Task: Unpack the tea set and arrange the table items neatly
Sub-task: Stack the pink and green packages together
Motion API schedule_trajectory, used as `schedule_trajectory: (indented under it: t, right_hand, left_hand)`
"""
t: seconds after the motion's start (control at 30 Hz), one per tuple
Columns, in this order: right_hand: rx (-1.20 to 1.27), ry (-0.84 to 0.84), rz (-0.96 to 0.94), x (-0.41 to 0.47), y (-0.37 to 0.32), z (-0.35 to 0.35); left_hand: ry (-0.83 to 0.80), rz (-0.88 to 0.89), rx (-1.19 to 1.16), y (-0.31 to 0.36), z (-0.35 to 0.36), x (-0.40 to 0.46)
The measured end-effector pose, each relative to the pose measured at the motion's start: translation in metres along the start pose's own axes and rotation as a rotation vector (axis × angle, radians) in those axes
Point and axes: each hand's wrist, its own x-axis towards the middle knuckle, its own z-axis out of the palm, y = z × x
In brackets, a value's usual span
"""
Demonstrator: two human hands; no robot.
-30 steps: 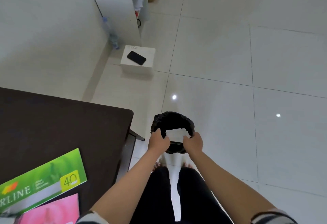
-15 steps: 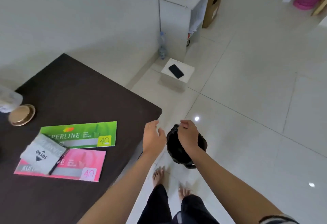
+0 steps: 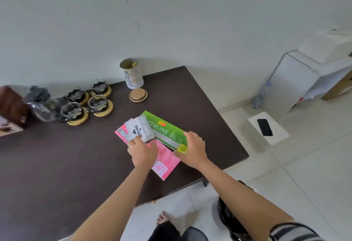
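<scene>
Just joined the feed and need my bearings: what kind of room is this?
Probably a home room, a living or dining area: a low dark table against a plain wall, glass cups on coasters beside a tea tin, and a tiled floor underfoot.

Plain pale wall [image 3: 171, 22] fills the far side, unmarked but for a few small specks; soft, even light, no window in view. Dark brown table [image 3: 57, 164] stands against the wall, its right corner jutting over the floor. Floor [image 3: 314, 174] is large glossy white tiles with thin grout lines. Far right: a white cabinet [image 3: 297, 81] with an open shelf side, a white box on top, brown cardboard [image 3: 341, 88] behind it. A clear plastic bottle [image 3: 261, 96] stands at the cabinet's foot by the wall. Nearer, a low white box [image 3: 276, 136] sits on the tiles with a black phone [image 3: 265, 127] lying on top.
</scene>
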Motion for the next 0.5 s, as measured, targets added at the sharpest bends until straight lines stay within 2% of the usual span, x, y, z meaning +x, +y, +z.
schedule_trajectory:
  t: [0.07, 0.17, 0.37, 0.5]
  right_hand:
    - [-0.069, -0.043, 0.003, 0.023, -0.013, 0.011]
    - [-0.121, -0.074, 0.026, 0.055, -0.026, 0.02]
    - [-0.168, -0.158, 0.082, 0.096, -0.055, 0.026]
    - [-0.141, -0.344, 0.173, 0.12, -0.061, 0.017]
  left_hand:
    - [0.006, -0.145, -0.036, -0.01, -0.012, 0.022]
    - [-0.021, -0.254, -0.069, -0.02, -0.02, 0.051]
    - [-0.077, -0.289, -0.042, -0.027, -0.02, 0.083]
    - [-0.106, -0.255, -0.025, -0.032, -0.016, 0.086]
